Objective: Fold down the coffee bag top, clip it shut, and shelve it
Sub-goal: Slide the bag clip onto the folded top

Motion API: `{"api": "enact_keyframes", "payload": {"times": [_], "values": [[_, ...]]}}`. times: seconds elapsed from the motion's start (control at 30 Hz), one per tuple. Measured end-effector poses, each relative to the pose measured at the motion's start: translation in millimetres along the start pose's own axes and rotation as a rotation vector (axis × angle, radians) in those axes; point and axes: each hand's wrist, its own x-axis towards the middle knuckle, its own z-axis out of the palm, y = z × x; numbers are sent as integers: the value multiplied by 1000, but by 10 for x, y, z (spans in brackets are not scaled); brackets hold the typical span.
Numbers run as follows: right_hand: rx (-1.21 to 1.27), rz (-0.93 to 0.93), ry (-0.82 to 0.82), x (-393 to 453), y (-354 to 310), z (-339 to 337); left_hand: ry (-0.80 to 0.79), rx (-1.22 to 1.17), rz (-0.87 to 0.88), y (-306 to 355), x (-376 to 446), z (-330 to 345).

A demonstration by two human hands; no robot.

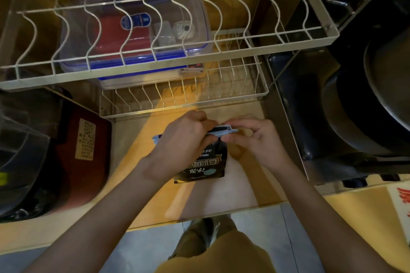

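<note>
A black coffee bag [205, 165] with light lettering stands on the wooden counter [239, 184], its top folded over. A long light-blue clip [224, 130] lies across the bag's top. My left hand [185, 142] covers the clip's left part and the bag's upper left, fingers closed on them. My right hand [255, 137] pinches the clip's right end between thumb and fingers. The clip's far left tip [156, 138] peeks out beside my left hand. Whether the clip is snapped closed is hidden.
A white wire dish rack has a lower shelf [182, 97] just behind the bag and an upper shelf [168, 29] above a clear blue-rimmed box [137, 35]. A red-lidded appliance [84, 150] sits left; dark pans [366, 106] stack at right.
</note>
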Motion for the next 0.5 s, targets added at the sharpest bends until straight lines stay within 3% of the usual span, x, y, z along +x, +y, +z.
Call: {"api": "enact_keyframes", "payload": {"times": [0.17, 0.33, 0.5], "values": [[-264, -148, -66, 30, -8, -23, -21, -4, 24, -22, -15, 11], [-347, -248, -159, 61, -35, -100, -42, -26, 13, -52, -39, 35], [-341, -321, 27, -2, 38, 17, -26, -89, 0, -88, -49, 53]]}}
